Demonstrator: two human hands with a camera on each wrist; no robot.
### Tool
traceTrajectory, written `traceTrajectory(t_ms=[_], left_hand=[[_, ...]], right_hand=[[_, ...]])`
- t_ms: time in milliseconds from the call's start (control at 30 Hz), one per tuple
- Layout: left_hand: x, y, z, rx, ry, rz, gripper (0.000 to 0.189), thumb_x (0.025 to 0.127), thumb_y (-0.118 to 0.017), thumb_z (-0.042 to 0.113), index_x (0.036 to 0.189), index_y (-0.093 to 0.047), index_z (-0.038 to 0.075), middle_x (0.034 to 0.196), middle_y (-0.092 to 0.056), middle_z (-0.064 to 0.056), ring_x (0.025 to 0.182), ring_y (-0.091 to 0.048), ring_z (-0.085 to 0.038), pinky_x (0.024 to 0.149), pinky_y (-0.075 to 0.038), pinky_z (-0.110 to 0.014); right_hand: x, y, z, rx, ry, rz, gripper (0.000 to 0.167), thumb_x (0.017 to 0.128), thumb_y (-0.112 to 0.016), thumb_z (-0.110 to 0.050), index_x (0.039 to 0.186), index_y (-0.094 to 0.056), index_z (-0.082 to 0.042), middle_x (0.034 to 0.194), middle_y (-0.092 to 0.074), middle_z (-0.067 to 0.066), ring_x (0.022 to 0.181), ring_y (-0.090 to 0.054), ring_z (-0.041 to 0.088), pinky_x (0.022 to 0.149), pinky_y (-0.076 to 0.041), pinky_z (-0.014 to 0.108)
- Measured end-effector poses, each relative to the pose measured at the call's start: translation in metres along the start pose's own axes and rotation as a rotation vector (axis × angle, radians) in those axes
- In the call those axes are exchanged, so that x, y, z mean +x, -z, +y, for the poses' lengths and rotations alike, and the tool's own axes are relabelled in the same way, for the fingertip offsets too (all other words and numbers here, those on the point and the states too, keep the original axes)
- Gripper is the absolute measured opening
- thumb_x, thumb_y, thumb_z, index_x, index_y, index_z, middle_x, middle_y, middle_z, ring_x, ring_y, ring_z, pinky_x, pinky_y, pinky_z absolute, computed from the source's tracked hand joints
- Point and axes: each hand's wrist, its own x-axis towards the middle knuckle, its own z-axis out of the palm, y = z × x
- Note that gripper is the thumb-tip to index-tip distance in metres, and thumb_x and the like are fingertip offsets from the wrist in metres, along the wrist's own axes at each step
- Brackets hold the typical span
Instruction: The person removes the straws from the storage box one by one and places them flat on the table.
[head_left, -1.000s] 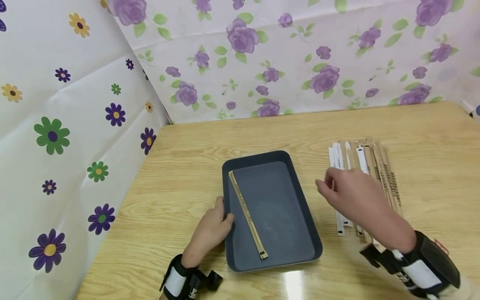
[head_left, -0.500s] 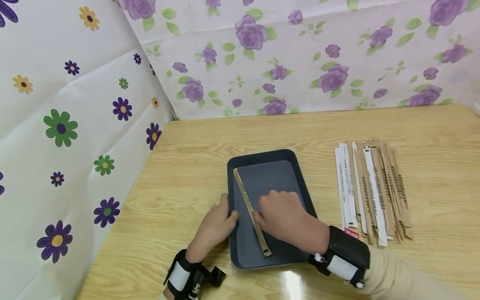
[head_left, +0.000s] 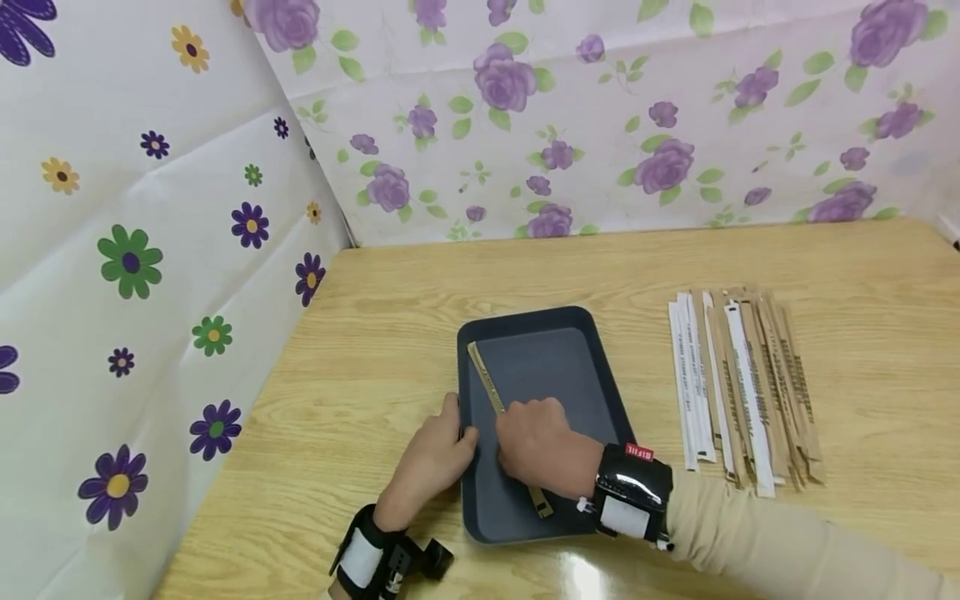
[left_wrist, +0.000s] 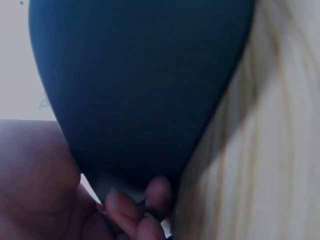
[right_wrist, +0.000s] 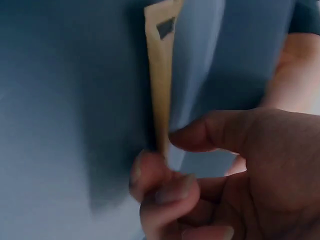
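Note:
A long, narrow brown paper packet [head_left: 486,379] with dark print lies slantwise in a dark grey tray [head_left: 600,367]. Over its middle is my right hand [head_left: 543,442], which hides part of it in the head view. From the right wrist, the packet [right_wrist: 160,75] runs down between thumb and forefinger, which pinch it. My left hand [head_left: 435,450] holds the tray's left side, thumb at the rim. In the left wrist view its curled fingertips [left_wrist: 160,195] sit against the tray's outer wall [left_wrist: 140,100].
Right of the tray, a row of white and brown paper packets [head_left: 750,392] lies side by side on the wooden table [head_left: 390,325]. Flowered sheets [head_left: 435,83] stand behind and to the left. Both wrists wear black camera straps.
My right hand has moved left from over the row of packets into the tray and has come to pinch the packet there. My left hand stays on the tray's side.

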Motion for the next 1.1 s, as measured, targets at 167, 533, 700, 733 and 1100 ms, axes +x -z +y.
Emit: traceTrajectory(t_ms=[167, 533, 700, 733, 1100], left_hand=[[0.000, 0.000, -0.001, 0.009, -0.008, 0.005, 0.042, 0.099, -0.044, 0.011, 0.135, -0.036, -0.008, 0.064, -0.051, -0.007, 0.049, -0.049, -0.018, 0.046, -0.034, -0.031], [0.000, -0.001, 0.000, 0.005, 0.005, -0.009, 0.040, 0.099, -0.045, 0.013, 0.134, -0.038, -0.005, 0.066, -0.053, -0.006, 0.050, -0.049, -0.018, 0.047, -0.034, -0.031], [0.001, -0.002, -0.001, 0.013, 0.011, 0.002, 0.035, 0.098, -0.044, 0.013, 0.130, -0.041, -0.003, 0.066, -0.052, -0.006, 0.050, -0.048, -0.018, 0.048, -0.035, -0.031], [0.000, -0.002, -0.001, 0.014, 0.011, 0.005, 0.035, 0.098, -0.044, 0.012, 0.129, -0.042, -0.003, 0.067, -0.052, -0.006, 0.051, -0.049, -0.018, 0.048, -0.036, -0.031], [0.001, -0.002, 0.000, 0.028, 0.012, 0.000, 0.039, 0.098, -0.044, 0.013, 0.133, -0.040, -0.004, 0.067, -0.053, -0.006, 0.051, -0.049, -0.018, 0.048, -0.035, -0.031]], right_hand=[[0.005, -0.003, 0.006, 0.056, -0.019, -0.017, 0.039, 0.090, -0.067, -0.027, 0.057, -0.051, -0.014, 0.052, -0.040, 0.000, 0.045, -0.042, 0.016, 0.046, -0.038, 0.031], [-0.018, 0.011, 0.046, 0.315, -0.086, 0.089, 0.048, 0.087, -0.067, -0.026, 0.048, -0.041, -0.016, 0.046, -0.031, -0.004, 0.039, -0.042, 0.013, 0.041, -0.031, 0.027], [-0.036, 0.024, 0.063, 0.353, -0.128, 0.148, 0.047, 0.085, -0.064, -0.022, 0.046, -0.037, -0.018, 0.044, -0.025, -0.007, 0.037, -0.037, 0.011, 0.039, -0.025, 0.024], [-0.040, 0.026, 0.066, 0.356, -0.134, 0.160, 0.047, 0.085, -0.063, -0.021, 0.046, -0.036, -0.019, 0.044, -0.023, -0.008, 0.038, -0.034, 0.010, 0.040, -0.024, 0.024], [-0.085, 0.016, 0.115, 0.456, -0.271, 0.260, 0.039, 0.085, -0.058, -0.022, 0.053, -0.036, -0.018, 0.048, -0.023, -0.008, 0.043, -0.022, 0.009, 0.044, -0.017, 0.024]])
